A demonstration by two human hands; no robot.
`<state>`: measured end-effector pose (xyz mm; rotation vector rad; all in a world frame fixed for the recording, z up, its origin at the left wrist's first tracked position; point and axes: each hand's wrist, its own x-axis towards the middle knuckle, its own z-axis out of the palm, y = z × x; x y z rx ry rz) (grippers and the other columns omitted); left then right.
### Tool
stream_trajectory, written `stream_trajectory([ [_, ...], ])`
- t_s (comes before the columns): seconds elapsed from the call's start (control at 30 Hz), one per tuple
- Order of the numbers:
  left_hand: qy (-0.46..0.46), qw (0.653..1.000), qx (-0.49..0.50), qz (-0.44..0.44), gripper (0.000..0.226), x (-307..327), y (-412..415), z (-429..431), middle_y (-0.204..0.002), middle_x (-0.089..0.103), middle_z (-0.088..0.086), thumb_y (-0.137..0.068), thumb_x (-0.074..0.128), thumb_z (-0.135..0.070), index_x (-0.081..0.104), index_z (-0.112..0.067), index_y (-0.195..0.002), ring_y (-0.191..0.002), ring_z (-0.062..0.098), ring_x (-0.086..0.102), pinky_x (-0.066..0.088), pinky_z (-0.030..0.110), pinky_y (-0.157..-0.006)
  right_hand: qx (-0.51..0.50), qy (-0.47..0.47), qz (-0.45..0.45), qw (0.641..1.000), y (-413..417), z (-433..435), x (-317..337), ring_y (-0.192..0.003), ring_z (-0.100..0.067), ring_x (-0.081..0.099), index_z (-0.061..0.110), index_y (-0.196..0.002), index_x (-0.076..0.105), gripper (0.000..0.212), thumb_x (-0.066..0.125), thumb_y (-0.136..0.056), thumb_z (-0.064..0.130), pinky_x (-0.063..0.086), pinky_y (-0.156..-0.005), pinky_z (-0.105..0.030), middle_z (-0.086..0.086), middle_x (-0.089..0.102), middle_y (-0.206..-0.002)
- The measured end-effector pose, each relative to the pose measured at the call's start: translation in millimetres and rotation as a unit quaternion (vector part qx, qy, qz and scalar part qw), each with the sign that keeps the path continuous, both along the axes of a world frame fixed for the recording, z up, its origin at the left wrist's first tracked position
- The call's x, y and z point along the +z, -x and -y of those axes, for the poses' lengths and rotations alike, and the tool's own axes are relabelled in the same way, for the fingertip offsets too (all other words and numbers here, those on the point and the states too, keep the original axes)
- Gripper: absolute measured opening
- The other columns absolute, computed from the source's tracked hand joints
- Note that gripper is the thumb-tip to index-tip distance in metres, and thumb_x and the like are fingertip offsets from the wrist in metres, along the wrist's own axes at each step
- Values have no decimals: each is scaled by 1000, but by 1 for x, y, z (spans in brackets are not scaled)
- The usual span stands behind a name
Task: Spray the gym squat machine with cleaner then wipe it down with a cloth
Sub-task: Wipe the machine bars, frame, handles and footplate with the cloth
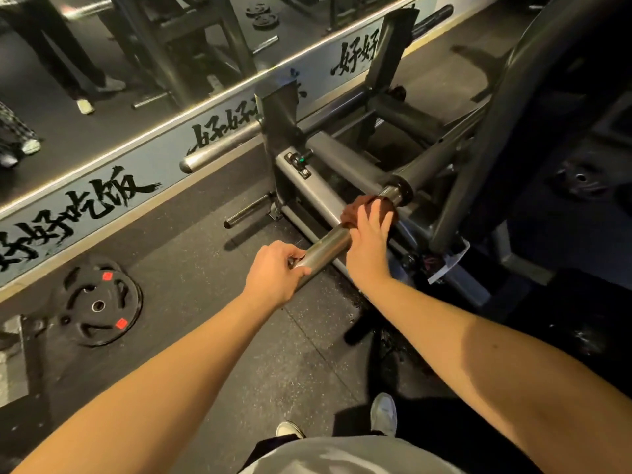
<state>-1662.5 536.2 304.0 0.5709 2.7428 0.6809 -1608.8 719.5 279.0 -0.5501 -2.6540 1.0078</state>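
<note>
The dark grey squat machine (342, 159) fills the middle and right of the view. A chrome weight sleeve (328, 246) sticks out from it toward me. My left hand (273, 271) grips the near end of that sleeve. My right hand (367, 237) presses a dark red-brown cloth (359, 206) around the sleeve farther up, fingers spread over it, close to the black collar (405, 189). No spray bottle is in view.
A black weight plate (97, 304) with red marks lies on the rubber floor at left. A second chrome sleeve (222, 145) juts left toward the mirror wall. Another plate (581, 181) sits at right. My shoes (383, 413) stand below.
</note>
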Motion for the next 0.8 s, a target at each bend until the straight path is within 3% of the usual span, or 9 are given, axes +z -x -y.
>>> stream_trajectory([
  [0.07, -5, 1000, 5, 18, 38, 2, 1, -1, -113, 68, 1, -84, 84, -34, 74, -19, -118, -106, 24, 61, 52, 44, -96, -53, -7, 53, 997, 20, -27, 1, -156, -46, -3, 3, -144, 54, 44, 50, -100, -2, 9, -127, -58, -16, 9, -171],
  [0.17, -13, 999, 15, 38, 36, 6, 3, -2, -109, 67, 0, -83, 85, -32, 75, -19, -115, -101, 22, 63, 53, 40, -94, -121, 80, 62, 988, 28, -35, 6, -158, -40, 3, 18, -160, 36, 55, 42, -107, 6, 14, -128, -48, -2, -5, -173],
  [0.27, -24, 997, 32, 61, 35, 6, 4, -1, -108, 67, -1, -83, 85, -32, 75, -21, -113, -96, 20, 63, 54, 40, -92, -98, 157, 38, 982, 6, 4, 18, -152, -35, 29, 23, -161, 31, 61, 41, -106, 2, 25, -126, -43, -3, -3, -174],
  [0.4, -47, 995, 46, 73, 32, 7, 2, -1, -104, 67, 0, -81, 87, -27, 76, -20, -109, -91, 22, 64, 54, 42, -90, -23, 197, 31, 980, -16, 32, 6, -153, -28, 27, 29, -162, 29, 60, 37, -108, 4, 23, -122, -33, 9, -15, -172],
  [0.5, -51, 994, 54, 86, 32, 12, -1, -2, -104, 66, 0, -82, 86, -25, 75, -18, -112, -93, 22, 63, 53, 39, -90, 4, 204, 30, 979, -12, 10, 5, -150, -23, 32, 29, -161, 33, 56, 38, -109, 8, 20, -118, -27, 14, -8, -172],
  [0.6, -52, 992, 57, 96, 30, 16, -3, -3, -105, 66, 1, -83, 85, -24, 75, -20, -111, -95, 23, 63, 53, 40, -91, 21, 213, 19, 977, -6, -23, 7, -151, -20, 32, 22, -156, 43, 49, 41, -109, 10, 21, -126, -37, 15, 4, -172],
  [0.73, -50, 993, 61, 86, 32, 16, -8, -5, -110, 65, 2, -86, 83, -24, 74, -18, -116, -98, 21, 62, 52, 39, -94, 31, 228, 10, 973, 0, -65, 8, -150, -18, 32, 21, -155, 45, 47, 43, -109, 12, 20, -127, -38, 14, 11, -171],
  [0.8, -51, 994, 60, 75, 34, 16, -11, -5, -110, 65, 0, -86, 82, -25, 74, -18, -118, -99, 19, 62, 51, 36, -94, 18, 216, 17, 976, 1, -76, 9, -149, -14, 34, 20, -155, 45, 46, 43, -109, 14, 22, -125, -32, 16, 14, -171],
])
